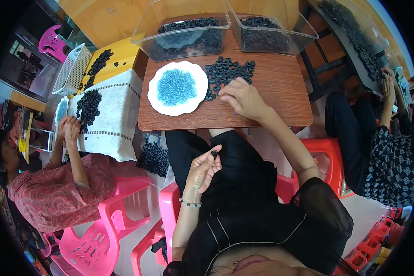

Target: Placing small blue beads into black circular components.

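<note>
Above my lap, my left hand (202,169) pinches a small black ring-like part (214,154) between thumb and fingertips. My right hand (242,99) is over the brown table (280,92), its fingers curled and drawn together. Whatever its fingertips hold, if anything, is hidden. Just beyond and left of that hand, many small black parts (227,70) lie loosely spread on the tabletop. Beside them stands a white scalloped plate (154,99) carrying a heap of small clear-blue pieces (175,87).
Two clear bins (145,46) (303,39) with black parts stand at the table's far edge. At left, a person (60,193) works at a cloth-covered table (119,110); another person (382,156) sits at right. Pink chairs (92,248) and a red stool (326,149) stand nearby.
</note>
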A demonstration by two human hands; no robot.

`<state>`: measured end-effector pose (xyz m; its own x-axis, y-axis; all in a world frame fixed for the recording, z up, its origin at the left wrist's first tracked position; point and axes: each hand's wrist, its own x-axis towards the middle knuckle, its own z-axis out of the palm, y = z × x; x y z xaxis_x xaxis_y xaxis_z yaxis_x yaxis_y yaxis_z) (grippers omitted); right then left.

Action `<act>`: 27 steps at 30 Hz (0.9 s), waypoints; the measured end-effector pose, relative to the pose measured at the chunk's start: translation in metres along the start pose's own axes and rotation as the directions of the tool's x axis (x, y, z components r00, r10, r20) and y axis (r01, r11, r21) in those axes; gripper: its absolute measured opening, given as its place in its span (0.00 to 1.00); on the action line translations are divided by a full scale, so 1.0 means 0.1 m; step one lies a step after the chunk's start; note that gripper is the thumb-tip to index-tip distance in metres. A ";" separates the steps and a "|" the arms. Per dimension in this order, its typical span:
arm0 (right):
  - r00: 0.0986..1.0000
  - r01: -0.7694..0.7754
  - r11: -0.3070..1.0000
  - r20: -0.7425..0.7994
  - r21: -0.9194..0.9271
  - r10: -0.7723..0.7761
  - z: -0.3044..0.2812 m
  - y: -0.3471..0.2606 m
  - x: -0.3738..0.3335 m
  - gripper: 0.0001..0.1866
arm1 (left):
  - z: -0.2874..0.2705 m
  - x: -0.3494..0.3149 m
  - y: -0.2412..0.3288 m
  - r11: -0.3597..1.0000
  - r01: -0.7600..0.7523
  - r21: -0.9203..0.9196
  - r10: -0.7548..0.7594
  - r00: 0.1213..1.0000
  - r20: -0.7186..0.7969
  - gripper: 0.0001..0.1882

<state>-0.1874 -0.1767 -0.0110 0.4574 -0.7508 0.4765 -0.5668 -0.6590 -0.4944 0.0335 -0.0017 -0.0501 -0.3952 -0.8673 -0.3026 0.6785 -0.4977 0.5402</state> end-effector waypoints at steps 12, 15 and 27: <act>1.000 -0.016 0.996 0.019 -0.085 0.017 0.19 0.16 0.08 0.05 | -0.10 -0.05 -0.08 0.999 0.015 0.050 -0.014 1.000 -0.021 0.19; 0.999 -0.040 0.996 0.004 -0.080 0.040 0.16 0.11 0.04 0.05 | -0.07 -0.04 -0.07 0.996 -0.001 0.086 0.005 0.999 -0.050 0.19; 0.871 -0.491 0.415 0.434 0.766 0.229 -0.20 -0.75 -0.35 0.09 | 0.33 -0.04 0.08 0.740 -0.348 0.575 0.487 0.868 -0.102 0.16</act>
<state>-0.1746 -0.1003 0.0242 0.5663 -0.8241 -0.0135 0.0658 0.0615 -0.9959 0.0203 -0.0023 -0.0188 0.0503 -0.9956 -0.0796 0.2839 -0.0621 0.9568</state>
